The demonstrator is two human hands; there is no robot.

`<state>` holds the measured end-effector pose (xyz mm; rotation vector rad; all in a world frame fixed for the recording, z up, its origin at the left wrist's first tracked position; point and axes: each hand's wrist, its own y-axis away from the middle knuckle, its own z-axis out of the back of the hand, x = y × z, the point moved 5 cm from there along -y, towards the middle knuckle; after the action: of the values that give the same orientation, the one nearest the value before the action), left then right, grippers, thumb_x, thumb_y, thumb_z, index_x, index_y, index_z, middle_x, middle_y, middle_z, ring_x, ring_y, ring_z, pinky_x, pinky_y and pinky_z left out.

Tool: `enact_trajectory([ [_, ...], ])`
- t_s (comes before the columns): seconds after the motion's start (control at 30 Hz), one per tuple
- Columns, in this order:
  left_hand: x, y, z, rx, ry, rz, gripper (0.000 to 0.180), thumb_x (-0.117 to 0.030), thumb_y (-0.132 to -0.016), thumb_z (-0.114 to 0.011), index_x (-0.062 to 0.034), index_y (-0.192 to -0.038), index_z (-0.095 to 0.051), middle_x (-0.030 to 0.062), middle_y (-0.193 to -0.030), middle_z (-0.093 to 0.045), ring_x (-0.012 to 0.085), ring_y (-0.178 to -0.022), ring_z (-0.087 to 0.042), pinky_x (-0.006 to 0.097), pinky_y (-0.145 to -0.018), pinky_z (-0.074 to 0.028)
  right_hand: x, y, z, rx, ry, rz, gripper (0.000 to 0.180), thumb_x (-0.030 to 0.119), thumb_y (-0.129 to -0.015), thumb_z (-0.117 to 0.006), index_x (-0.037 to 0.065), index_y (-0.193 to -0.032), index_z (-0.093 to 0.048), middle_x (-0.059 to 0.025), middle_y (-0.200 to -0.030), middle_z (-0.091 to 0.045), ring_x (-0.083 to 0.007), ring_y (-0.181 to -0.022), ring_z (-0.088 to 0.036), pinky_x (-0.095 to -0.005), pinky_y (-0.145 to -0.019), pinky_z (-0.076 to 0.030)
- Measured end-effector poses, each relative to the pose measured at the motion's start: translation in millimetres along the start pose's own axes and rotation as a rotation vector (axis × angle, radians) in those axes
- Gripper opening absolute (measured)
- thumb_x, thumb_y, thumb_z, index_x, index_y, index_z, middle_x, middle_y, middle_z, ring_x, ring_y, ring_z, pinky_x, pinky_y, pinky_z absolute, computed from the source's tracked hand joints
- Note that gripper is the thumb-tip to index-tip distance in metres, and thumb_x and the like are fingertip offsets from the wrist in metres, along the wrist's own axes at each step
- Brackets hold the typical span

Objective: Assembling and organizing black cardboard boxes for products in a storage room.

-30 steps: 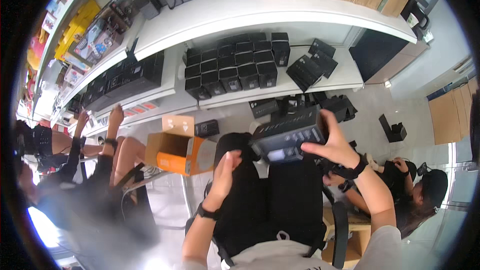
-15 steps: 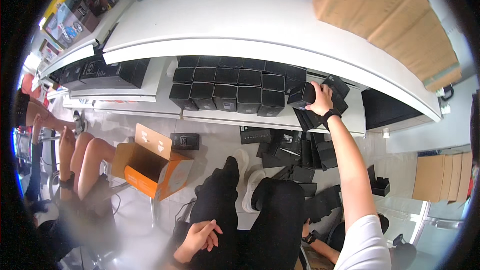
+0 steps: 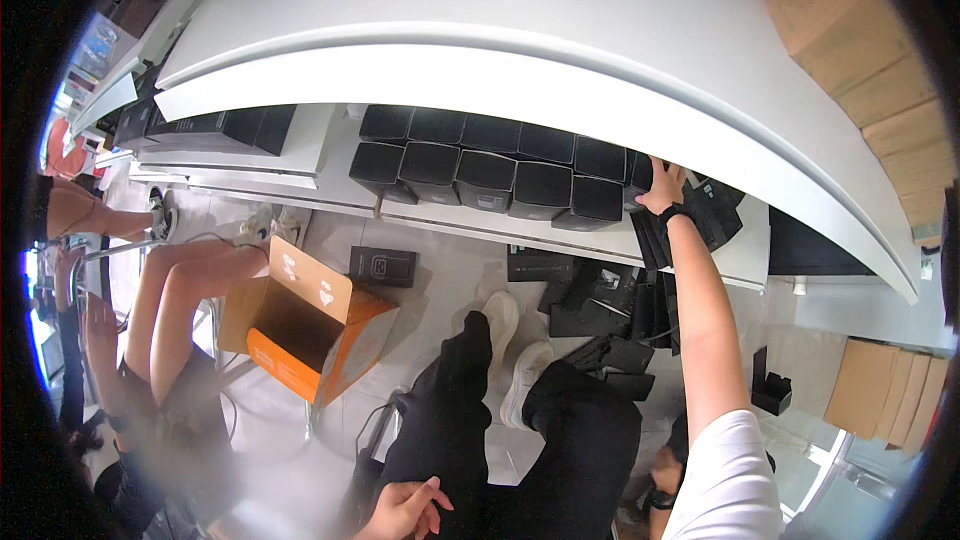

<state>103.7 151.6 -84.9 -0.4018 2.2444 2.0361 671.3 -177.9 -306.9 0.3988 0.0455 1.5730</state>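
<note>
Our right hand (image 3: 662, 186) touches a black box (image 3: 637, 170), likely stiff, best held by its sides, grip unclear; our left hand (image 3: 408, 510) half-open, empty

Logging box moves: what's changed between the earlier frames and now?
The right hand carried a black box forward from near the left hand to the lower shelf, at the right end of the stacked boxes; whether it has let go is unclear. The left hand drew back toward the body, empty. The orange carton stayed, flap open.
</note>
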Motion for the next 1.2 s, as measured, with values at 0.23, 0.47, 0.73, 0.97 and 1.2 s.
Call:
enact_trajectory([
  [0.23, -8, 5, -10, -0.006, 0.137, -0.173, 0.050, -0.036, -0.106, -0.049, 0.0024, -0.082, -0.069, 0.0081, -0.051, -0.059, 0.0111, -0.031, -0.044, 0.024, -0.033, -0.032, 13, -24, -19, -0.040, 0.224, 0.094, 0.103, 0.010, -0.068, -0.088, 0.014, -0.154, -0.031, -0.0213, -0.157, -0.029, -0.0447, -0.144, -0.028, -0.0527, -0.116, -0.035],
  [0.47, -9, 5, -10, -0.050, 0.095, -0.126, 0.051, -0.037, -0.106, -0.049, 0.0019, -0.080, -0.069, 0.0074, -0.049, -0.058, 0.0111, -0.031, -0.044, 0.024, -0.032, -0.032, 9, -31, -18, -0.125, 0.159, 0.088, 0.072, -0.002, -0.075, -0.073, 0.007, -0.141, -0.046, -0.0263, -0.143, -0.045, -0.0444, -0.130, -0.048, -0.0463, -0.110, -0.043],
  [0.73, -45, 8, -30, -0.013, -0.008, -0.168, 0.041, -0.032, -0.107, -0.048, 0.0007, -0.093, -0.070, 0.0070, -0.065, -0.066, 0.0102, -0.046, -0.055, 0.021, -0.043, -0.041, -5, -17, -27, -0.051, 0.051, 0.059, 0.091, -0.009, -0.073, -0.075, 0.015, -0.150, -0.032, -0.0315, -0.151, -0.025, -0.0483, -0.136, -0.039, -0.0479, -0.110, -0.044],
  [0.97, -236, 40, -108, -0.012, -0.675, -0.693, 0.035, -0.022, -0.102, -0.050, 0.0060, -0.095, -0.071, 0.0111, -0.077, -0.068, 0.0134, -0.071, -0.065, 0.026, -0.065, -0.049, -37, 55, -23, -0.440, -0.602, 0.018, 0.095, -0.011, -0.075, -0.071, 0.016, -0.155, -0.025, -0.0346, -0.154, -0.018, -0.0511, -0.132, -0.043, -0.0478, -0.105, -0.048],
  [1.2, -348, -85, -273, 0.367, -1.465, -0.521, 0.038, -0.038, -0.104, -0.052, -0.0042, -0.103, -0.070, 0.0033, -0.084, -0.068, 0.0114, -0.078, -0.062, 0.026, -0.068, -0.050, -141, 151, -83, -0.420, -0.254, -0.082, 0.076, -0.002, -0.074, -0.071, 0.015, -0.145, -0.048, -0.0271, -0.154, -0.028, -0.0469, -0.139, -0.036, -0.0503, -0.114, -0.036],
])
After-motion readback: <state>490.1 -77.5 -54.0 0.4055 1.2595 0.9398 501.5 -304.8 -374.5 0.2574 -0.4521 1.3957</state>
